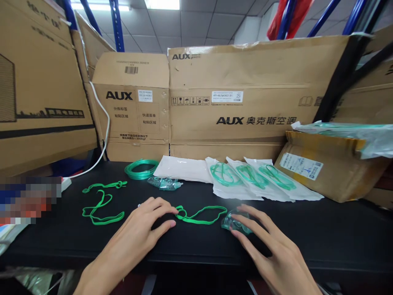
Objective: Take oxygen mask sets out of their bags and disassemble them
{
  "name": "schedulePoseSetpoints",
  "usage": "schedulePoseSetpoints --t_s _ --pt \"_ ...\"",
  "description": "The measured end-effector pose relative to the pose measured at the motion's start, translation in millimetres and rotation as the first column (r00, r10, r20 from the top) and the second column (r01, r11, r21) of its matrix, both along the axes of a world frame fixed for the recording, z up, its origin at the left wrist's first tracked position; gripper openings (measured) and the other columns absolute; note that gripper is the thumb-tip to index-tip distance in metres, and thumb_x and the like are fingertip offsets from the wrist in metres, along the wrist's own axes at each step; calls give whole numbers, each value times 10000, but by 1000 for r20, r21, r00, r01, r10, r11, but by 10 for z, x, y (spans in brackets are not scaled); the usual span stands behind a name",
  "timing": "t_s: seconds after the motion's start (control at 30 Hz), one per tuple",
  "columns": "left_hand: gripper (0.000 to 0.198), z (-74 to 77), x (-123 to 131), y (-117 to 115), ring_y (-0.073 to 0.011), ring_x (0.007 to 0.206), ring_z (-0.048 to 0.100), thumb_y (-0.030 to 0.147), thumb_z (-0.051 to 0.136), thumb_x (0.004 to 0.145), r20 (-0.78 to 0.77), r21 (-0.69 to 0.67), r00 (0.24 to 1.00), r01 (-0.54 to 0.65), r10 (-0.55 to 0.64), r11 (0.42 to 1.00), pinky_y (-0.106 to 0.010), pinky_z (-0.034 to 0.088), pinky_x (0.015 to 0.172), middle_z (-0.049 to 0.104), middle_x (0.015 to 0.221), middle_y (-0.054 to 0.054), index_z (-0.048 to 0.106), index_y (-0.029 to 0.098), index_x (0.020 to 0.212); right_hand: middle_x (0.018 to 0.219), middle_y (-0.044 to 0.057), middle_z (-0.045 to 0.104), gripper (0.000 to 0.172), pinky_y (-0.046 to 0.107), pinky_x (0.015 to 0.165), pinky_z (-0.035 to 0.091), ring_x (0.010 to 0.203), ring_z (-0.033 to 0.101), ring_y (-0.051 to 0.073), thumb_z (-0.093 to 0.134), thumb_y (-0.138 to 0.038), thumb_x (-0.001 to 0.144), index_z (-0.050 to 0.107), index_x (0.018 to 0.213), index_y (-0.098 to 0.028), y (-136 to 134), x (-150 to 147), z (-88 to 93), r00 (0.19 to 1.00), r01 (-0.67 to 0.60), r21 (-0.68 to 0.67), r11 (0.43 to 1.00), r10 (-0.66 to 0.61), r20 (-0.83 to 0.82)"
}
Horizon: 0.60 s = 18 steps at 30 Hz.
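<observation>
My left hand is over the black table, thumb and fingers apart. Its fingertips touch or nearly touch the left end of a green elastic strap, which lies in a loop between my hands. On the right, my right hand has its fingers spread over a clear green breathing mask. The fingertips rest on the mask and partly cover it. Left of my left hand lie two more green straps, a short one and a longer looped one.
Behind my hands are a coil of green tubing, another clear mask, a white packet and white pouches with green tubing. A cardboard box stands at right. Large cartons wall the back.
</observation>
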<state>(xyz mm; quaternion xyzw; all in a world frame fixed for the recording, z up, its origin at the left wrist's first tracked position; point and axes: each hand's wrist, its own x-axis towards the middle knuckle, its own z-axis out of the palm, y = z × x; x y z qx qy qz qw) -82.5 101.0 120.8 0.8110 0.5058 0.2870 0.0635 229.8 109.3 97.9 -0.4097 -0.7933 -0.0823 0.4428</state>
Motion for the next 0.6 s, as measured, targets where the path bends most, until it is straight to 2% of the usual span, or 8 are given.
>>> schedulePoseSetpoints --t_s 0.17,0.3,0.4,0.5,0.6 --pt "299 -11 69 67 -242 1191 589 363 529 1034 -12 43 1000 -5 6 999 -374 466 1031 662 1269 -5 628 362 1317 1306 86 673 227 359 874 649 1094 736 275 579 -308 993 723 1166 -280 -13 12 41 1000 10 1 1000 -10 5" --pt "287 23 130 68 -236 1202 587 332 489 1052 -12 26 1000 12 -12 1000 -384 452 1047 653 1311 2 648 352 1290 1333 88 644 220 365 935 629 1126 716 260 569 -261 1000 701 1176 -271 -54 -56 76 1000 7 31 999 -7 -12" --pt "258 32 135 72 -232 1164 595 315 505 1046 -24 -5 999 26 -26 1000 -369 458 1013 674 1269 1 675 342 1239 1336 110 631 220 414 1022 588 1205 666 268 574 -190 997 671 1187 -246 -72 -238 91 999 -52 79 996 52 13" --pt "240 18 123 86 -231 1138 605 324 512 1045 -43 -42 999 14 -16 999 -389 423 1047 691 1232 14 680 353 1215 1254 120 671 199 503 1085 538 1225 642 284 554 -143 997 662 1143 -224 -48 -517 97 987 -142 114 983 132 92" --pt "225 -11 113 103 -233 1115 619 344 539 1035 -33 -63 999 19 -22 998 -401 398 1068 707 1205 17 680 357 1209 1139 122 692 217 566 1101 504 1136 670 281 497 -101 1003 672 1093 -193 -5 -789 98 968 -186 35 982 177 178"
